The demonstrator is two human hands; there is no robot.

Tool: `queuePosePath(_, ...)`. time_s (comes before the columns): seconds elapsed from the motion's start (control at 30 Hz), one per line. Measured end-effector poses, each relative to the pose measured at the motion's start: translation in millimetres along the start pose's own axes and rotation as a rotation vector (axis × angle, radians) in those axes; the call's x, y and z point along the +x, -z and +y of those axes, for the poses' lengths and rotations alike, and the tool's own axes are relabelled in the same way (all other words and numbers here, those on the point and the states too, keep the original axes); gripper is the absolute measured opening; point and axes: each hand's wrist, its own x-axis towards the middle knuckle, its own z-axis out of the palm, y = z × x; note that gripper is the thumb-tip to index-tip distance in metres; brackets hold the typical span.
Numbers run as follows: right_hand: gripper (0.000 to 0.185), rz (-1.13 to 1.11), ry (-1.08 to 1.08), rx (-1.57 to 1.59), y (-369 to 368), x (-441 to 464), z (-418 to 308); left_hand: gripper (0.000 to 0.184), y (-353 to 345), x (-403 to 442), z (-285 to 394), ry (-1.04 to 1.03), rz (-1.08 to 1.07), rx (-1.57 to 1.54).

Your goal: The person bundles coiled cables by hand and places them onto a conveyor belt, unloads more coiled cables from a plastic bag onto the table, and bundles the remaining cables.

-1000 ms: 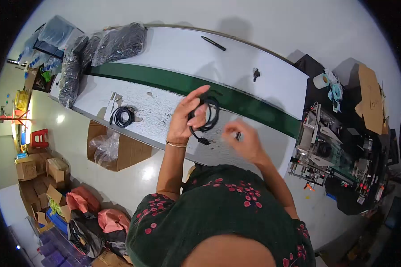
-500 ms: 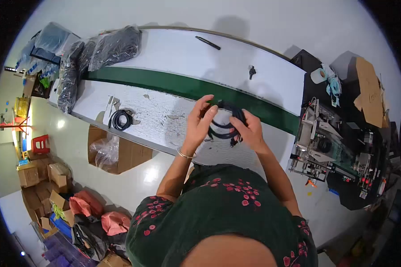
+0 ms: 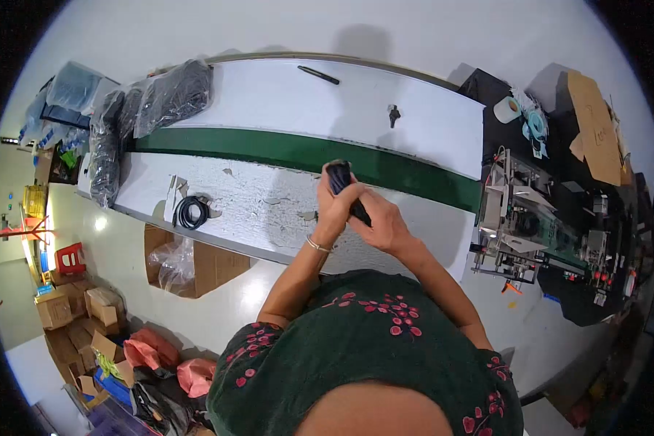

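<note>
A bundled black cable (image 3: pixel 339 179) is held over the front part of the worktable, seen nearly edge-on. My left hand (image 3: pixel 330 209) is closed around its upper end. Against the lower end my right hand (image 3: pixel 386 222) is closed too, its thumb and fingers reaching across to my left hand. Most of the bundle is hidden by my fingers. Farther left on the worktable (image 3: pixel 247 190) lies another coiled black cable (image 3: pixel 191 212).
A green belt (image 3: pixel 269 145) runs lengthwise along the table. Behind it lie a black pen-like object (image 3: pixel 318 75) and a small black part (image 3: pixel 394 116). Plastic-wrapped black bundles (image 3: pixel 173 98) sit at the left end; a metal-framed machine (image 3: pixel 512 218) stands right. Below is an open cardboard box (image 3: pixel 221 265).
The cable was an open loop between my two hands. Now it is turned edge-on and squeezed into a narrow bundle, and my hands have come together. The view has shifted slightly.
</note>
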Motion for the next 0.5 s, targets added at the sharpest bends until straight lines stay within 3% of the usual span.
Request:
queuePosePath(0.1, 0.033, 0.029, -0.166, 0.042, 15, -16, 1, 0.041, 15, 33, -3, -0.089, 0.129, 0.211)
queuePosePath(0.17, 0.029, 0.047, -0.323, 0.088, 30, -28, 5, 0.043, 19, 53, 12, -0.601, 0.08, 0.961)
queuePosePath(0.23, 0.025, -0.044, -0.401, 0.028, 39, -47, 25, 0.048, 20, 78, 9, -0.745, -0.132, 1.173)
queuePosePath(0.27, 0.025, -0.049, -0.401, 0.032, 41, -53, 27, 0.048, 17, 87, 5, -0.741, -0.128, 1.177)
queuePosePath(0.33, 0.021, -0.096, -0.432, 0.052, 43, -59, 28, 0.053, 2, 103, -10, -0.666, -0.446, 1.646)
queuePosePath(0.4, 0.017, -0.104, -0.43, 0.027, 38, -68, 31, 0.061, 4, 115, -60, -0.549, -0.589, 1.57)
queuePosePath(0.5, 0.017, -0.112, -0.459, 0.033, 35, -82, 37, 0.063, 1, 101, -96, -0.672, -0.494, 1.46)
